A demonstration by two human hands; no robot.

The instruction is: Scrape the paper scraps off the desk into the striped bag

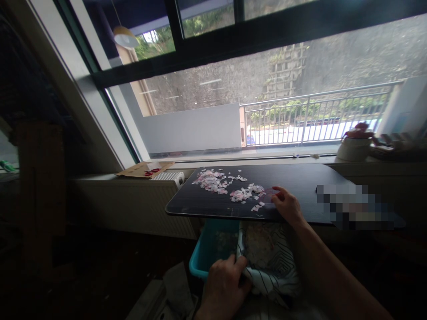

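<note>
My right hand (286, 202) is over the dark table (287, 178), its fingers pinching a thin, see-through pinkish piece (267, 194) whose kind I cannot make out. That piece touches or lies close to a small pile of white and pink scraps (243, 194). A larger heap of similar scraps (210, 180) lies further left. Below the table edge, my left hand (227, 282) is closed on the edge of a white cloth with dark lines (267, 280). Pale bits lie in the cloth's hollow. Beside it is a teal plastic basin (197, 262) with scraps at its bottom.
A pixelated patch (353, 204) covers something at the table's right end. Red-handled scissors (152, 171) lie on brown paper (133, 170) above the radiator (167, 195). A pale pot (354, 149) stands on the windowsill. Tall cardboard (40, 178) stands at left.
</note>
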